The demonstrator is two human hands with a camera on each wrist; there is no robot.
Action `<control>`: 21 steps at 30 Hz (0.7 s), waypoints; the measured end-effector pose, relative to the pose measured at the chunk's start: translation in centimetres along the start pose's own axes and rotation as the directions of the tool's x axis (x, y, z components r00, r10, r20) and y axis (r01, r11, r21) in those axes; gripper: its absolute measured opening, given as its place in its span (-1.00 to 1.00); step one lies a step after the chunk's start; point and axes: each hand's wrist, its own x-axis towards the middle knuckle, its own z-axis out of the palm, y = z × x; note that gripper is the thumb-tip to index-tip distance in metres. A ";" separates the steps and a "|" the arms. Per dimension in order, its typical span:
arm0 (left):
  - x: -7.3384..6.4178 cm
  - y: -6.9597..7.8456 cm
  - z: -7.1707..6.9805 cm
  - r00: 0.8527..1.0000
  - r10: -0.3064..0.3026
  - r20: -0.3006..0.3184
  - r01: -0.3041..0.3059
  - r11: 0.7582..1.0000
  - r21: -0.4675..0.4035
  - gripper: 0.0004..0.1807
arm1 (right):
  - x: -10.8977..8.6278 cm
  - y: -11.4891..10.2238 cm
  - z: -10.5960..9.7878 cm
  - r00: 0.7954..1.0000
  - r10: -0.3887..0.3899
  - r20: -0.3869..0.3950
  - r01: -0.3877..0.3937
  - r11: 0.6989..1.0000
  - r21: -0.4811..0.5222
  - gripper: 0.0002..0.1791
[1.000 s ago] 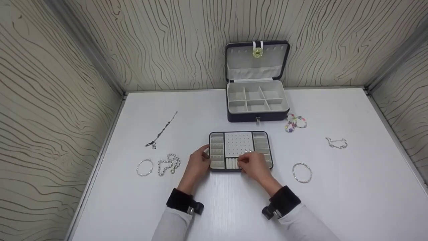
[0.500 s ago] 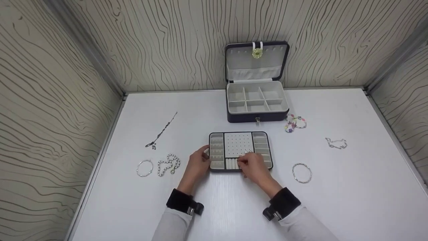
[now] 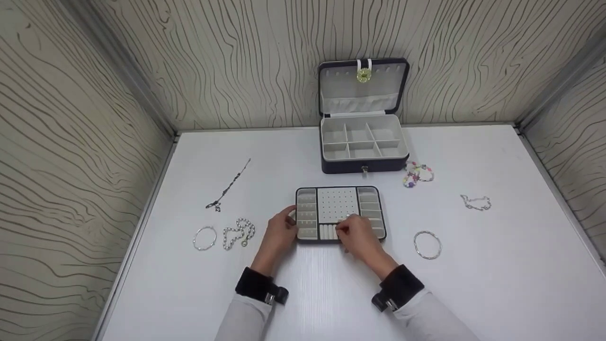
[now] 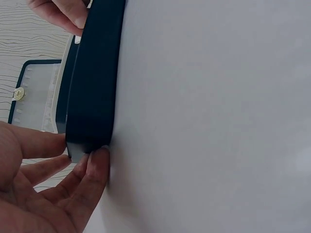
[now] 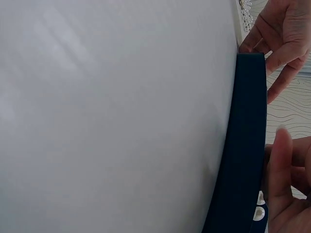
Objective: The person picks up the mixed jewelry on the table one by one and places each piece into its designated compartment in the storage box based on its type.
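A shallow jewelry tray [image 3: 338,205] with a dark rim lies on the table; it has side compartments, a perforated white board and cream ring rolls [image 3: 327,231]. My left hand [image 3: 281,229] holds its left end, thumb and fingertips against the wall and rim. My right hand [image 3: 359,236] leans over the front right, thumb and index finger pinched at the ring rolls. I cannot tell what small thing is between them. Pearl studs [image 5: 259,213] show beside that hand in the right wrist view.
Behind the tray stands a raised-lid jewelry box [image 3: 363,165]. To the left lie a dark bracelet [image 3: 231,183], a bangle [image 3: 195,240] and a pearl necklace [image 3: 252,226]. Beaded bracelets [image 3: 426,179], a silver chain [image 3: 482,208] and another bangle [image 3: 440,245] lie right.
My right hand has shifted very slightly at the ring rolls, its fingertips staying in the same spot. The left hand and the tray stay as they were.
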 end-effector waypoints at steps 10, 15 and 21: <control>0.0 0.0 0.1 1.000 -0.027 0.011 0.027 1.000 -0.016 -0.36 | 0.1 -0.1 -0.5 0.993 -0.075 0.091 0.088 0.984 -0.157 -0.88; 0.0 0.0 0.1 1.000 0.000 0.004 0.000 1.000 -0.014 -0.35 | 0.1 -0.1 -1.4 0.975 -0.053 0.216 0.082 0.989 -0.127 -0.87; 0.1 -0.1 0.0 1.000 0.008 0.004 -0.008 1.000 -0.016 -0.36 | -0.2 0.3 -2.1 0.957 -0.032 0.289 0.046 0.998 -0.043 -0.81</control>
